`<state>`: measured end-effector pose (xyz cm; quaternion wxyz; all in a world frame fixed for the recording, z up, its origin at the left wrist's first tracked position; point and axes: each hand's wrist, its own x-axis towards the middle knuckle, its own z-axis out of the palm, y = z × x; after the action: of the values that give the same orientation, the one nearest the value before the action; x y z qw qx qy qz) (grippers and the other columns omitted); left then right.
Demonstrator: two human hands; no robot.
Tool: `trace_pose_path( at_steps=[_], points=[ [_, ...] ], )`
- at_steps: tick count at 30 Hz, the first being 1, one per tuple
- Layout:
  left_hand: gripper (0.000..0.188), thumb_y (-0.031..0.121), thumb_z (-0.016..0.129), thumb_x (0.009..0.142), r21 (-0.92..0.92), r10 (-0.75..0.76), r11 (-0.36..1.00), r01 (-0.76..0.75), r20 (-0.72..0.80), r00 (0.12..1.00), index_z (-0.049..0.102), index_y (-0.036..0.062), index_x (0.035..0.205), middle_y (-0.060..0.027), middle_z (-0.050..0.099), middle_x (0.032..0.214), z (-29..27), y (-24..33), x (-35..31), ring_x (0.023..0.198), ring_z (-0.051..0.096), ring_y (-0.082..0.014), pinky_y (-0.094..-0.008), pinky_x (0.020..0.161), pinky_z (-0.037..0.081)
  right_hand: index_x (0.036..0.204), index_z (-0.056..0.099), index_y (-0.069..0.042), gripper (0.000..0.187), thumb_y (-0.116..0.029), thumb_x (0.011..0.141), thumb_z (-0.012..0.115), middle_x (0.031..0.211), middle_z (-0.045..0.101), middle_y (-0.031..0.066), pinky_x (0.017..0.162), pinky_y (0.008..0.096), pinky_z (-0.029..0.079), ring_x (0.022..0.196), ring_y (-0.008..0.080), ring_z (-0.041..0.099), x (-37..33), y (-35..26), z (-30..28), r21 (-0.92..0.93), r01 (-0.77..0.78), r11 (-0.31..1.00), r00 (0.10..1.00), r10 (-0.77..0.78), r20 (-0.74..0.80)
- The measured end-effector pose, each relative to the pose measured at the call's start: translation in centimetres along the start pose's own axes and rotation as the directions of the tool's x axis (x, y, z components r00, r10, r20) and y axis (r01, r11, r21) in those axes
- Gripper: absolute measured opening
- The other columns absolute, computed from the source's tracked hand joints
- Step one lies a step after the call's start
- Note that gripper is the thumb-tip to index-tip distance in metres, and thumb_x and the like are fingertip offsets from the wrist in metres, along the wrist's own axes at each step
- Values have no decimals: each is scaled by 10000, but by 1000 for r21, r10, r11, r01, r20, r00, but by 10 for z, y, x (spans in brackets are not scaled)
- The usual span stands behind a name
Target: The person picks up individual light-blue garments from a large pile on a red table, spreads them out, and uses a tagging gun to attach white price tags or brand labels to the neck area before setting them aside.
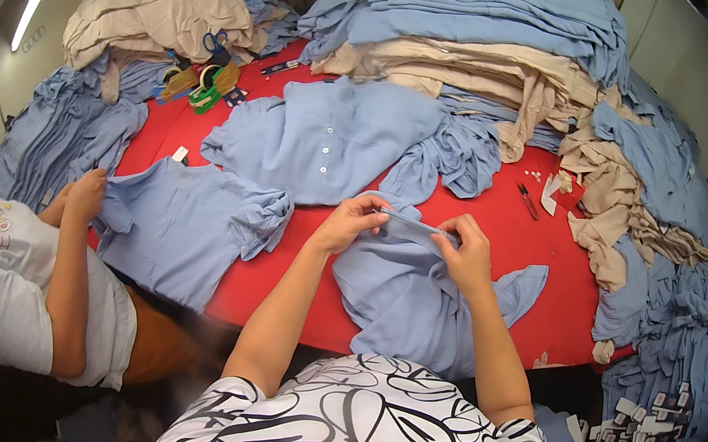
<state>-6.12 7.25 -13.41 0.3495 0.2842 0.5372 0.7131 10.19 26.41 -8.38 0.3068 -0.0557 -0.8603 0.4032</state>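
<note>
Both my hands hold a light blue shirt (404, 285) just above the red table. A narrow edge of it is stretched between them. My left hand (352, 223) pinches one end of that edge between thumb and fingers. At the other end my right hand (466, 254) grips the cloth, its thumb along the edge. The rest of the garment hangs in folds toward me, over the table's near side. Beyond my hands lies another blue shirt (302, 140) with a row of white buttons.
A co-worker (18, 295) at left handles a blue shirt (173, 221). Blue and beige garment piles (476, 15) line the back and right. Thread snips (528, 202) lie right on the red table (562, 255); tape rolls (207, 84) stand back left. Tagged garments (637, 437) hang lower right.
</note>
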Motion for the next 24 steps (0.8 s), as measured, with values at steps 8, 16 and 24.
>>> trace_pose_path(
  at_steps=[8,16,24],
  points=[
    [213,111,702,900,-124,-67,989,82,124,990,662,45,1099,3,624,992,-7,-6,1,838,544,-69,-222,761,458,877,600,4,102,-13,807,672,832,566,130,658,378,473,736,302,591,-22,-1,1,-53,83,995,995,-85,-45],
    [181,106,682,907,184,1,983,-21,104,995,698,32,1072,-9,633,990,6,16,-1,853,578,-91,-255,788,465,820,608,21,114,1,782,713,815,570,76,610,284,415,683,162,528,-25,7,-1,22,-3,1000,998,5,-70],
    [181,106,667,920,259,16,965,-48,124,992,705,12,1070,-3,596,980,8,22,1,852,562,-92,-243,792,451,829,619,19,117,-16,788,722,812,561,50,616,273,393,689,132,495,-28,16,3,61,-62,996,995,67,-73]
  ],
)
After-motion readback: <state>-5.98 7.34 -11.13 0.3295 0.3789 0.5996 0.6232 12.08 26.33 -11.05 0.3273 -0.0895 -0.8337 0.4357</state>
